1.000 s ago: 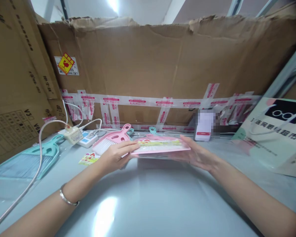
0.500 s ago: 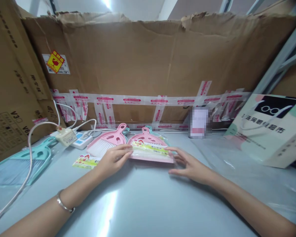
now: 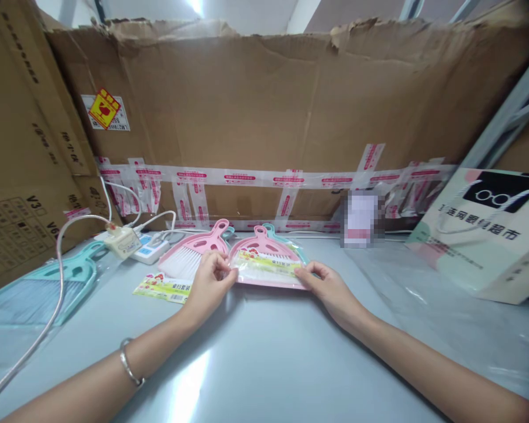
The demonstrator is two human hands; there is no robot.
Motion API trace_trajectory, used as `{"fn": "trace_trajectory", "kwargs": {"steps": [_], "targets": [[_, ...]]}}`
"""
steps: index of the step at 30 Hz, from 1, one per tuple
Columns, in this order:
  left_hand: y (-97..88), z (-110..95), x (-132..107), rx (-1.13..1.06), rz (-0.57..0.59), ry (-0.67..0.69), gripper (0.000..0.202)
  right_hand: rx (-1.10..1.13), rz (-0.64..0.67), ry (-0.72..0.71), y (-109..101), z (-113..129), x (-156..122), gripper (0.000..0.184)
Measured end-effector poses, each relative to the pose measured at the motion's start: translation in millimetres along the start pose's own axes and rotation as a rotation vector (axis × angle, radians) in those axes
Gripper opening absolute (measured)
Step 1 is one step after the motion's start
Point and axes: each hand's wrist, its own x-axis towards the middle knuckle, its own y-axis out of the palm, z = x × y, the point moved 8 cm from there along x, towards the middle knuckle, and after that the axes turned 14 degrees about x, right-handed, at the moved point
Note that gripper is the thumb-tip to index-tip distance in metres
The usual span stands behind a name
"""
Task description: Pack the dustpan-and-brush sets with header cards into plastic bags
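A pink dustpan-and-brush set in clear plastic lies in front of me, a yellow-green label card across its bristles. My left hand pinches its near left corner between thumb and curled fingers. At the near right corner, my right hand is closed on the same set, thumb on top. Part of a teal dustpan shows behind it. Just left lies another pink dustpan set, partly covered by my left hand. A loose label card rests on the table near my left wrist.
Far left, a teal dustpan set lies under a white cable. A plug adapter and power strip stand beside it. A large cardboard box closes off the back. On the right are a paper bag and clear plastic.
My right hand has closed from open fingers onto the set's right corner. My left fingers have curled more at the left corner. The view has shifted slightly.
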Motion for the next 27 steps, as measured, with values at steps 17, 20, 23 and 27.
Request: {"fn": "trace_trajectory", "kwargs": {"steps": [17,20,23,27], "targets": [[43.1,-17.4,32.1,0.452,0.341,0.191,0.016,-0.623,0.113,-0.192,-14.1,13.9,41.4,0.022],[44.0,-24.4,22.2,0.615,0.286,0.348,0.017,-0.783,0.107,-0.326,-12.4,15.1,36.1,0.028],[47.6,-35.5,10.4,0.732,0.235,0.507,0.026,-0.817,0.052,-0.486,-12.6,18.5,31.1,0.037],[58.3,-52.9,-13.5,0.895,0.268,0.773,0.021,-0.796,0.036,-0.6,-9.9,23.9,26.1,0.035]]}}
